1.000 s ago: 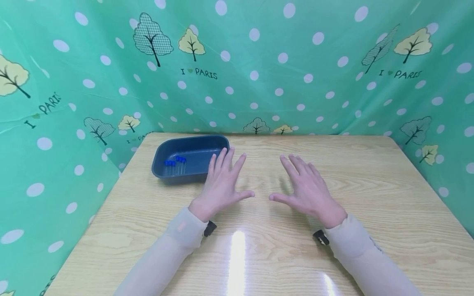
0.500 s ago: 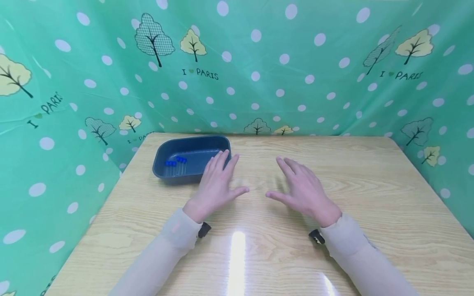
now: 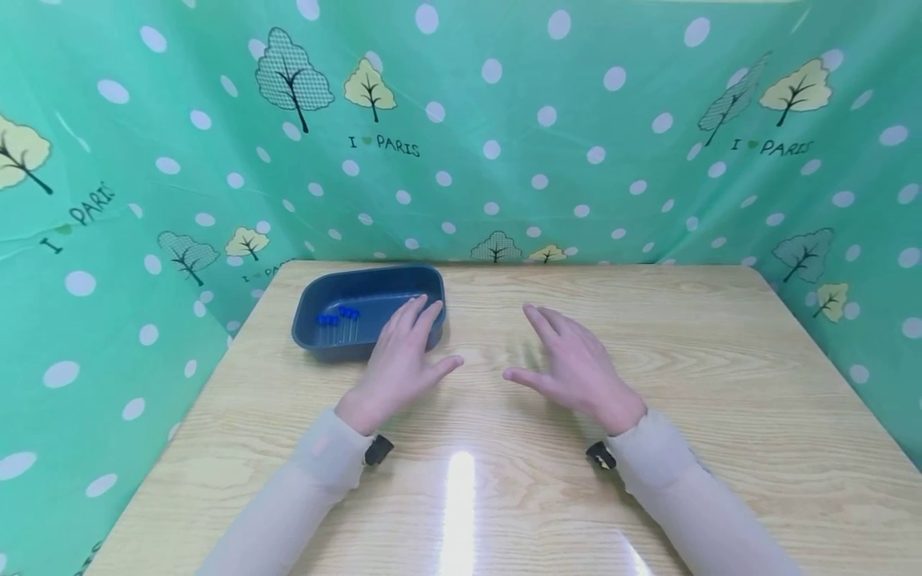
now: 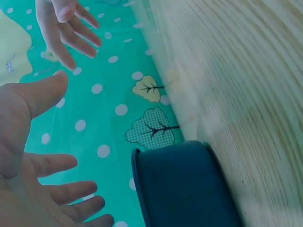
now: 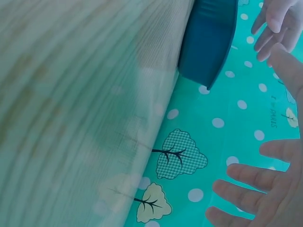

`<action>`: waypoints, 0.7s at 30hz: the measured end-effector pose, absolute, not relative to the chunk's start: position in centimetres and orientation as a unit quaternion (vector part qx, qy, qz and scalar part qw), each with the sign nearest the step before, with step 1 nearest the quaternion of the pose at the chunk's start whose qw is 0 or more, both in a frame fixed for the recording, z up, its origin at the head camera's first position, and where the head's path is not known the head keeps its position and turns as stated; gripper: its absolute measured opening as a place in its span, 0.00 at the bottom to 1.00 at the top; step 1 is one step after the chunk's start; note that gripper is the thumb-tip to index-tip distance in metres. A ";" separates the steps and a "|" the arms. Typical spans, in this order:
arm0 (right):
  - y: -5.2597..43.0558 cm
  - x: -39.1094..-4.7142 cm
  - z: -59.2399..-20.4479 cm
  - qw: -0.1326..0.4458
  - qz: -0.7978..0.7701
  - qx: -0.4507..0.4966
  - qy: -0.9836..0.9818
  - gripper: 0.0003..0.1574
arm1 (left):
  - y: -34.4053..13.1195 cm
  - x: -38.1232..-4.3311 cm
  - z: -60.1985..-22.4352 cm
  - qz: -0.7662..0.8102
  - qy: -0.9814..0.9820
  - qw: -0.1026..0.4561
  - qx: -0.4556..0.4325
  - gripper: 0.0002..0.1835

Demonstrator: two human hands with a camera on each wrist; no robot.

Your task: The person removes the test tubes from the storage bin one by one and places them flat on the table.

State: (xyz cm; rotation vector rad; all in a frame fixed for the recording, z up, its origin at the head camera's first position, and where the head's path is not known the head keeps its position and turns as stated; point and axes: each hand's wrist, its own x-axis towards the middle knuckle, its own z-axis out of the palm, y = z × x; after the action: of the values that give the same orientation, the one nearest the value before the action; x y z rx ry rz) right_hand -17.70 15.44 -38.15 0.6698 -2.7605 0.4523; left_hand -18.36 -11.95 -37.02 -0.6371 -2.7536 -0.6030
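A dark blue rectangular bin (image 3: 370, 276) with rounded corners stands at the back left of the table. In it lie several clear tubes with blue caps (image 3: 338, 316), in two small groups. My left hand (image 3: 396, 360), fingers spread and holding nothing, hovers above the table in front of the bin's right part and hides some of its near wall. To the right, over bare wood, my right hand (image 3: 579, 364) is also raised with straight fingers and nothing in its grasp. Both palms face inward, as the left wrist view shows with the bin (image 4: 184, 184) beyond the fingers.
The wooden table (image 3: 691, 360) carries a bright light reflection (image 3: 459, 512) near the front. A green dotted curtain (image 3: 490, 152) with tree prints hangs behind it and along both sides.
Both hands have drifted left and slightly closer to the person, fingers staying extended. The left hand now covers more of the bin's front right. The bin and the tubes have not moved.
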 end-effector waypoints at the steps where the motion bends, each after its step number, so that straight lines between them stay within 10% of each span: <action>1: 15.4 -17.8 -38.2 0.130 0.157 0.231 -0.951 0.64 | -12.1 -18.4 -37.0 -0.211 -0.945 0.125 -0.218 0.47; 21: 13.7 -18.7 -38.5 0.119 0.165 0.239 -0.949 0.64 | -14.3 -18.2 -36.9 -0.241 -0.938 0.139 -0.206 0.45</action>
State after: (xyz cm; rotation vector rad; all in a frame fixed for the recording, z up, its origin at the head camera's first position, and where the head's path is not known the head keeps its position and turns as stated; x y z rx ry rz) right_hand -18.65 13.67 -38.48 0.6986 -2.7754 0.4831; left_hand -18.20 -14.31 -36.92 -0.5961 -2.7115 -0.6951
